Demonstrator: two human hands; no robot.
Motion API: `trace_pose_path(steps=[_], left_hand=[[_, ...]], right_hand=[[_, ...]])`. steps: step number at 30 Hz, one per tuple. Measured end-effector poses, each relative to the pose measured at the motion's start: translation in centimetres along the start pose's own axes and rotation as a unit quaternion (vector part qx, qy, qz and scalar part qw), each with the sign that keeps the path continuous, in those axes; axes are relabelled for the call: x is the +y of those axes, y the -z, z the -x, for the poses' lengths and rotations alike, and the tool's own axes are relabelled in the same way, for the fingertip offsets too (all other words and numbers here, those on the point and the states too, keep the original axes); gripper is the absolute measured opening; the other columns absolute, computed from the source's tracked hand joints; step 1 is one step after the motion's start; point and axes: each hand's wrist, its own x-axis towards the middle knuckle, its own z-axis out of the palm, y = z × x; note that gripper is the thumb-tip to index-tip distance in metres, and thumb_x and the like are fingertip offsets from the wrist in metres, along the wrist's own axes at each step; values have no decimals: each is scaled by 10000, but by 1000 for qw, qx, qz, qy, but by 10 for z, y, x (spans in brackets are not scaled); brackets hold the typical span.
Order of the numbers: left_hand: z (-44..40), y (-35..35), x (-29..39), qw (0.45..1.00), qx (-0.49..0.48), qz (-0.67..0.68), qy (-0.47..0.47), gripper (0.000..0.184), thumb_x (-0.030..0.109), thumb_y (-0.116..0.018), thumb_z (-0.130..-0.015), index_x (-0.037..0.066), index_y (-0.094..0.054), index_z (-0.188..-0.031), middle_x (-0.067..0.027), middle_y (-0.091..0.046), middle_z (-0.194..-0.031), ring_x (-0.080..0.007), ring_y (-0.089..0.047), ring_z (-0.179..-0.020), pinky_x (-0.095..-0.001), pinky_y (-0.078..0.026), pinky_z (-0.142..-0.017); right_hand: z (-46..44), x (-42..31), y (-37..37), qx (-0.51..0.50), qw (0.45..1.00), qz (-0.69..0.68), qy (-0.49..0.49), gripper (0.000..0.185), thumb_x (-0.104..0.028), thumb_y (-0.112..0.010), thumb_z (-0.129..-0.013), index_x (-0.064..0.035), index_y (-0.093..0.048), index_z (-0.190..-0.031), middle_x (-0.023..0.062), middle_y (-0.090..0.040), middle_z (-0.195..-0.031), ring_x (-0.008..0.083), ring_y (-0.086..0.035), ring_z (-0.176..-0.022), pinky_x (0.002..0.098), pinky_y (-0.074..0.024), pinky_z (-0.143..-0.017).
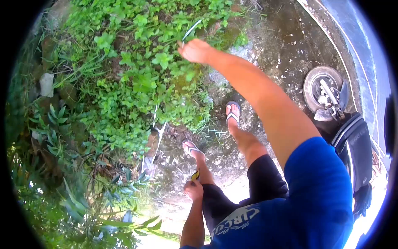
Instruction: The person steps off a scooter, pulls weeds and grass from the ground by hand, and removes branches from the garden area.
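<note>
Over the low leafy plants (137, 79), my right hand (196, 51) reaches out with its fingers closed. A thin whitish strip (192, 30) sticks out of it, and its exact kind is unclear. My left hand (193, 189) is down by my left leg, wrapped round a small yellow-and-black object (195, 175). Most of that object is hidden by the fingers, so I cannot tell what it is. Both my feet, in flip-flops (233, 114), stand on the bare ground beside the plants.
A parked motorbike with its wheel (322, 88) and dark seat (360, 153) stands close on the right. Pale thin sticks or cords (158, 139) lie by my left foot. A grey stone (47, 85) sits among the greenery at left. Taller leafy branches (74, 203) fill the lower left.
</note>
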Motion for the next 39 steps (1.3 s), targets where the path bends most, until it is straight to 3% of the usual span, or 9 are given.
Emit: trace_pose_path(steps=[3,6,14,18,21,24,31,35,39], left_hand=[[14,13,0,999,6,-6,49,328,226,-636,-842,2,-609,-604,-203,-619,-619,-395,-616,-578,-502,-468,-558],[41,20,-18,995,-3,-21,95,375,257,-632,-864,-5,-597,-598,-202,-618,-610,-383,-623,-577,-498,-467,-551],[94,30,-35,985,-57,-55,154,338,237,-646,-830,-29,-608,-626,-233,-639,-649,-426,-648,-632,-520,-508,-634],[108,37,-47,982,-83,-98,140,350,269,-636,-820,-26,-635,-633,-244,-644,-643,-438,-643,-635,-537,-499,-646],[111,49,-50,980,-88,-130,124,332,273,-646,-801,-18,-649,-642,-241,-658,-663,-443,-652,-648,-542,-504,-654],[113,59,-58,977,-101,-133,131,316,271,-658,-782,-15,-650,-648,-239,-667,-677,-442,-661,-662,-538,-508,-660],[104,60,-51,972,-90,-164,139,331,288,-686,-787,1,-633,-629,-216,-653,-650,-435,-655,-651,-527,-507,-644],[105,65,-48,982,-80,-144,90,421,352,-686,-840,-2,-633,-618,-215,-656,-652,-438,-651,-640,-524,-498,-625],[90,70,-28,973,-73,-182,118,338,261,-660,-821,-10,-643,-620,-220,-649,-634,-440,-647,-632,-531,-487,-623]], right_hand=[[-20,-4,24,23,985,-121,-125,365,-219,-395,-1013,1,-676,-936,152,-733,-980,303,-722,-787,439,-570,-777],[-36,7,-18,8,997,65,-47,358,-208,-410,-1013,12,-677,-924,133,-740,-999,297,-727,-823,451,-579,-742],[-10,-15,18,-92,990,61,-92,222,-152,-526,-961,-148,-739,-1023,42,-752,-965,246,-732,-902,398,-595,-717],[40,-15,20,-123,992,25,-29,220,-132,-565,-901,-73,-713,-1053,68,-744,-1005,272,-732,-900,416,-601,-727],[76,25,37,-80,966,-52,-240,248,-90,-528,-888,45,-619,-1075,264,-680,-1046,322,-714,-975,417,-597,-741],[92,53,34,54,966,-37,-251,251,-80,-515,-886,37,-555,-1105,325,-635,-1118,340,-696,-1022,435,-585,-785],[71,125,27,80,816,-247,-516,322,-177,-556,-897,-7,-574,-1170,314,-629,-1235,457,-640,-1124,501,-531,-934],[73,119,35,81,811,-285,-504,333,-192,-589,-842,-36,-719,-1105,213,-690,-1197,382,-663,-1124,463,-535,-966],[71,112,56,75,836,-315,-443,355,-186,-583,-820,-24,-705,-1111,241,-683,-1183,412,-659,-1102,460,-536,-966]])
